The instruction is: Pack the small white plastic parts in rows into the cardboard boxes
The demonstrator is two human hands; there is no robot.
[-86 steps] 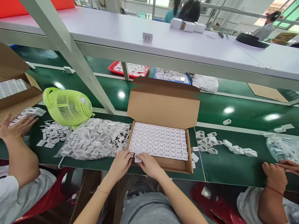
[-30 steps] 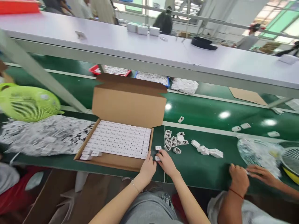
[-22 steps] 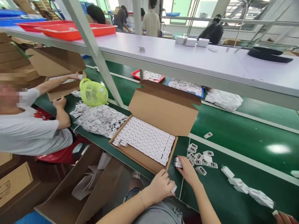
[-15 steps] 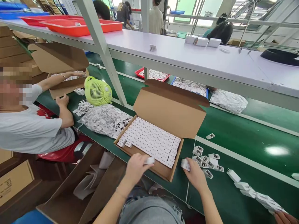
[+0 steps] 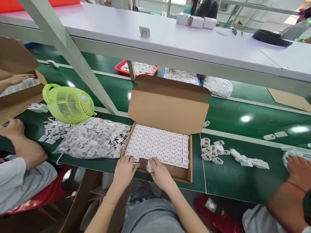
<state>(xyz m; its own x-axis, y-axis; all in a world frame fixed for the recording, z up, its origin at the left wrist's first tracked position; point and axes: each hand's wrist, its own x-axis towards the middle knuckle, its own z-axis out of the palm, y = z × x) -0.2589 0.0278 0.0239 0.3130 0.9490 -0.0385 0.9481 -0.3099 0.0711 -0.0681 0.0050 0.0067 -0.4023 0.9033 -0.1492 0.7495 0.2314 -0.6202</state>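
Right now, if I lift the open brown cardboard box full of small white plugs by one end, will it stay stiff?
Probably it sags: the brown cardboard box looks thin and shallow. The small white plugs fill it densely, so likely heavy. Its upright lid may flop.

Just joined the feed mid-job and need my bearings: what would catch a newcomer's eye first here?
The open cardboard box at centre, packed with rows of small white parts, with the left hand and right hand at its near edge, the right pinching one white part. Left of it on the green belt, a lime-green fan sits behind a heap of bagged parts.
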